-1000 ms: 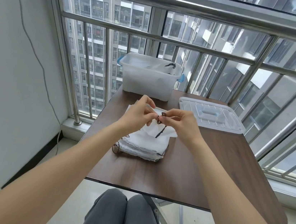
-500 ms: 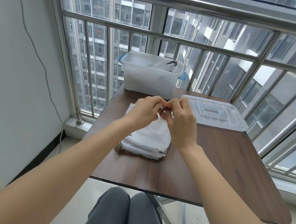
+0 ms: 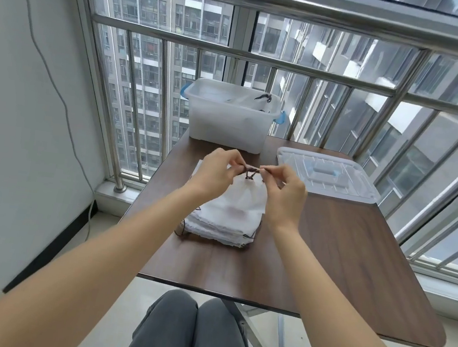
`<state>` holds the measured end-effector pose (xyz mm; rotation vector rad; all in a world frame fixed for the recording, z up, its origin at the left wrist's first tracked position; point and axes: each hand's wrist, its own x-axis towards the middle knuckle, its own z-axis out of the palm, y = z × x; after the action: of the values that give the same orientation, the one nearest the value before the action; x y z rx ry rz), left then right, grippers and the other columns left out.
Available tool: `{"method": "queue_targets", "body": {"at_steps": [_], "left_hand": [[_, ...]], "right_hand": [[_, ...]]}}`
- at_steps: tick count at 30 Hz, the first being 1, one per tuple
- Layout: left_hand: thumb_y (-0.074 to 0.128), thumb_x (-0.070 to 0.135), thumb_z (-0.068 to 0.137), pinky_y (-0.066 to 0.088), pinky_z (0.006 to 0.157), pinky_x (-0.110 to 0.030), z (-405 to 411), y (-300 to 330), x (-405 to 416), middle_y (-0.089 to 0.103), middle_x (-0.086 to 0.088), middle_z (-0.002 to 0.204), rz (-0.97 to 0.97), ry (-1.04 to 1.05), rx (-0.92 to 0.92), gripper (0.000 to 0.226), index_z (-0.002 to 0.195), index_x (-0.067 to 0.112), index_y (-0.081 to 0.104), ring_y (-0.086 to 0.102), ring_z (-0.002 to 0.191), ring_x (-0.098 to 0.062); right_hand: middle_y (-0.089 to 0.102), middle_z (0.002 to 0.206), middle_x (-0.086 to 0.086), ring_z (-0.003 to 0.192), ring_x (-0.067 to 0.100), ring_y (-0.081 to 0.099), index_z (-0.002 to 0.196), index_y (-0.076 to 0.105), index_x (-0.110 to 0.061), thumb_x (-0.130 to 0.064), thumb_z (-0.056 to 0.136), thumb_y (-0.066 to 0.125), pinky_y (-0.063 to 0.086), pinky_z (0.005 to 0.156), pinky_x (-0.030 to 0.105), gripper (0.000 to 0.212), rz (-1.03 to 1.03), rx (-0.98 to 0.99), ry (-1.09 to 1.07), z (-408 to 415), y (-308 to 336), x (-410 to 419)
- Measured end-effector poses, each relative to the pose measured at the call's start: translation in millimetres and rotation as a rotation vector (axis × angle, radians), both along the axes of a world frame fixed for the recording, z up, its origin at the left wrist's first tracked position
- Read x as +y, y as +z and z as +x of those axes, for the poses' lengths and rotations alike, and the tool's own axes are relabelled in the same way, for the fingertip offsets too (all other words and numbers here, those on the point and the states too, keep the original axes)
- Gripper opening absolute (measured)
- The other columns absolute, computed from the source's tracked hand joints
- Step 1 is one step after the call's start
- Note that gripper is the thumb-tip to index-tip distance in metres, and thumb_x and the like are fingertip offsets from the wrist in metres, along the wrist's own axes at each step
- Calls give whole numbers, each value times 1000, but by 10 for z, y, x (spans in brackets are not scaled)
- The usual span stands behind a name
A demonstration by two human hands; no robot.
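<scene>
Between left hand and right hand, drawstring

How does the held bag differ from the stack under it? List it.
The bag is lifted at its mouth, cinched by the dark cord that the left hand and right hand pinch; the stack lies flat on the table. The bag is single; the stack holds several. Both are white fabric.

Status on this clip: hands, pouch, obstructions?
Left hand and right hand each pinch the dark drawstring, stretched between them. White pouch gathered below, over the stack. Nothing in the way.
</scene>
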<state>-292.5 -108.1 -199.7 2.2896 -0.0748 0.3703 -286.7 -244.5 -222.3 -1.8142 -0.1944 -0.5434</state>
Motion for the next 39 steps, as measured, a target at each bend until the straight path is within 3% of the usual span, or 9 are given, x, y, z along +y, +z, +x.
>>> {"method": "queue_targets", "body": {"at_steps": [3,6,10,19,25,31,34,37,39], "left_hand": [[50,14,95,43,72,-26,16,-73,69,49,-2,94,41,102,-24,14,92,11,63,53,75,-22],[49,15,95,49,78,-41,14,-103,60,50,-1,88,121,154,-31,14,92,11,62,54,84,-29],[48,10,94,43,69,-33,-1,-87,62,55,-3,89,162,237,-86,16,92,7,64,55,87,-30],[49,2,89,44,72,-33,-26,-90,105,62,-7,93,167,264,-101,17,89,6,66,56,88,-29],[50,16,95,39,93,-39,-11,-50,135,63,-4,103,176,71,-56,16,101,9,63,48,107,-26],[76,28,76,42,76,-19,-9,-84,138,61,6,91,-8,-182,296,64,131,15,46,55,89,-9],[76,18,77,36,64,-13,60,-105,98,52,8,76,36,-146,247,47,119,9,57,50,78,-12],[71,16,81,31,55,-14,104,-21,21,54,1,75,67,-90,79,19,95,5,66,46,75,-16],[71,17,81,33,60,-20,129,75,-50,58,-1,82,43,-87,18,19,97,7,69,48,75,-16]], "right_hand": [[59,66,-10,72,12,56,74,62,-11,-18,84,67,40,69,24,14,3,68,-73,36,-26,-108],[62,65,-3,67,15,58,64,54,-21,-18,83,68,50,71,34,24,106,131,-97,53,-51,-96],[65,68,7,68,21,60,60,49,-25,-14,83,67,49,72,32,31,175,180,-130,62,-50,-62],[56,55,-2,53,14,46,59,50,-20,-5,82,66,39,63,29,32,270,278,-115,97,-83,-86],[58,59,0,63,18,52,59,51,-20,-13,80,69,40,67,27,29,119,277,-139,89,-26,-208],[55,66,-4,75,23,58,73,53,-13,-19,83,66,45,70,30,18,-15,223,-195,89,82,-176],[56,68,-2,77,28,62,69,48,-19,-19,82,68,52,75,40,24,-17,201,-164,67,108,-193],[56,80,2,83,26,58,93,49,-14,-31,80,70,37,67,25,31,-166,161,-113,-14,169,-221],[52,93,0,88,25,56,127,39,-22,-32,78,71,37,71,25,59,-319,213,7,-38,251,-215]]}}
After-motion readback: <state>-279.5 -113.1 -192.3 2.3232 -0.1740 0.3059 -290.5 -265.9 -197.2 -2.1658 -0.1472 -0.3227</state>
